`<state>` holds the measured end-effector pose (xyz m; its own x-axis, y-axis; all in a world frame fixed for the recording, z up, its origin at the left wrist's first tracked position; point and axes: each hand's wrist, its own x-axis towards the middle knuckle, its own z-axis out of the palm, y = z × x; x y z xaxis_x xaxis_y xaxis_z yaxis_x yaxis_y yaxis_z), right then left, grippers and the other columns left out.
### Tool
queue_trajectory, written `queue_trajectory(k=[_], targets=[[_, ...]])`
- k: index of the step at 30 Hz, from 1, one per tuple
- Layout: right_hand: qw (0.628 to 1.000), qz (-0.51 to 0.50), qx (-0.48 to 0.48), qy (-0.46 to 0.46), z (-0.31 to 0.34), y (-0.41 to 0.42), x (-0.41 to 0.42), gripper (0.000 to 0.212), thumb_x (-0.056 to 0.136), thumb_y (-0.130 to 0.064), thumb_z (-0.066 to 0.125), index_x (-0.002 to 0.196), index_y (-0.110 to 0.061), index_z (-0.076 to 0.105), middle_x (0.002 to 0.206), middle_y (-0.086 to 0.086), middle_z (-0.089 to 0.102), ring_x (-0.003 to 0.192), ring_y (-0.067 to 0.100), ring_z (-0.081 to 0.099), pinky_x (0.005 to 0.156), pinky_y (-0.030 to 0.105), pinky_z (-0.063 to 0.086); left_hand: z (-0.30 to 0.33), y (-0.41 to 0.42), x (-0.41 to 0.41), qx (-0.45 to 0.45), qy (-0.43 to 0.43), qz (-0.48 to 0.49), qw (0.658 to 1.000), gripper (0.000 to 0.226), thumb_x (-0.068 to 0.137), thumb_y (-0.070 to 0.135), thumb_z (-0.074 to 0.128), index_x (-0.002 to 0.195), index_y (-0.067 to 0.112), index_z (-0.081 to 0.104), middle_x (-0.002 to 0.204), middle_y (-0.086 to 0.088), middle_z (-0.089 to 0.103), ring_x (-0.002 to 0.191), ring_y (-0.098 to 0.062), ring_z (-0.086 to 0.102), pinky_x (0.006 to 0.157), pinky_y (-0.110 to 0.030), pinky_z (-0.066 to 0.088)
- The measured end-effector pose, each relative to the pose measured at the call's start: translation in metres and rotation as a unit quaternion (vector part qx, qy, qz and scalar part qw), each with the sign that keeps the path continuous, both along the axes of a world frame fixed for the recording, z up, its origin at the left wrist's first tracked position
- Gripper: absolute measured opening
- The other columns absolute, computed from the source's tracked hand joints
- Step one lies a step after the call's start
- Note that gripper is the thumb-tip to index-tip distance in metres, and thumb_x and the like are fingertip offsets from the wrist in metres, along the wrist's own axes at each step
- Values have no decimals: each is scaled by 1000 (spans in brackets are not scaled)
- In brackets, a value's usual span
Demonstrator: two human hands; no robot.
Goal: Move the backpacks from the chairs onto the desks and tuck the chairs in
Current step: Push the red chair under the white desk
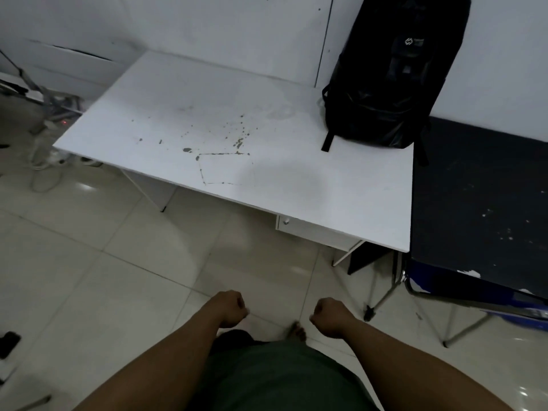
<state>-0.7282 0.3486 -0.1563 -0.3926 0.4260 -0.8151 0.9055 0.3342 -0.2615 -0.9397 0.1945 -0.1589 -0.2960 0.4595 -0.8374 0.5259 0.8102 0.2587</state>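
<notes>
Black fabric backpack [394,75], tall and soft-sided, upright at the far right corner of the white rectangular bench [225,137], back leaning against the white wall [207,25]. One strap end flat on the benchtop in front of it, another hanging over the right edge. Small pale logo and a short line of lettering near the top of the front panel, too blurred to read. No other writing legible anywhere.

Well apart from either grip: backpack far and to the right, both hands low and near, over the pale tiled floor [103,262] in front of the bench. Left hand [229,308] clenched, fingers curled under, nothing inside. Right hand [330,318] likewise clenched and holding nothing. Knuckles turned toward each other, a narrow gap between, bare forearms running back to the bottom edge. Dark green shirt between the arms, toes of a bare foot just visible below the hands.

Benchtop scuffed, with grey spots and a faint scratched outline near the middle; small white drawer with a round knob under the near right side. Black-topped bench [480,203] butted against the right edge, speckled white. Beneath it, a blue-seated metal-framed chair [474,298], partly hidden. Tangle of white cables [47,161] on the floor at the left.
</notes>
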Motion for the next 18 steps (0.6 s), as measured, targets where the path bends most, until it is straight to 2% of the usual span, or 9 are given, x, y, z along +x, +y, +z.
queue_trajectory(k=[2,7,10,13,15,17,18], targets=[[999,-18,19,22,4,-8,-10,34,95,-27,55,113,0,63,115,15,66,105,27,62,85,32,50,1,-13,-6,19,-3,5,1000,40,96,43,57,124,15,60,131,-8,60,115,-22,58,97,-31,49],[996,-62,39,48,5,-50,-34,32,95,-25,55,110,2,64,112,15,67,103,26,62,82,31,50,3,-52,-27,68,-3,6,998,33,94,44,58,115,19,63,124,-7,63,108,-21,60,94,-33,51],[996,-70,24,40,-3,-96,-42,31,95,-28,55,115,-5,61,116,11,65,102,23,62,85,30,52,1,-86,-43,65,6,-16,998,35,95,45,57,118,19,62,124,-7,63,109,-22,60,94,-34,50],[998,-55,-4,19,-9,-151,-53,30,94,-25,54,114,-4,62,114,12,66,97,21,61,80,27,51,-2,-132,-62,40,11,-34,999,38,96,46,55,122,18,60,131,-7,60,114,-22,58,98,-34,48],[999,-41,-15,3,-10,-177,-55,31,94,-26,54,112,-2,64,114,15,67,104,26,62,89,30,50,-5,-157,-72,34,17,-35,999,39,97,45,54,124,17,59,134,-7,57,116,-22,57,98,-34,47],[999,-33,-15,-8,-14,-203,-59,33,95,-30,54,114,-4,62,121,16,63,114,29,56,105,37,41,-6,-185,-80,30,22,-37,999,40,98,44,52,126,16,59,135,-7,56,118,-22,55,99,-34,47],[999,-28,-19,-12,-13,-218,-61,34,95,-31,54,116,-5,61,123,17,61,116,30,55,107,38,39,-7,-204,-82,23,26,-36,999,40,99,44,52,127,16,58,136,-7,55,120,-22,54,100,-33,46]])
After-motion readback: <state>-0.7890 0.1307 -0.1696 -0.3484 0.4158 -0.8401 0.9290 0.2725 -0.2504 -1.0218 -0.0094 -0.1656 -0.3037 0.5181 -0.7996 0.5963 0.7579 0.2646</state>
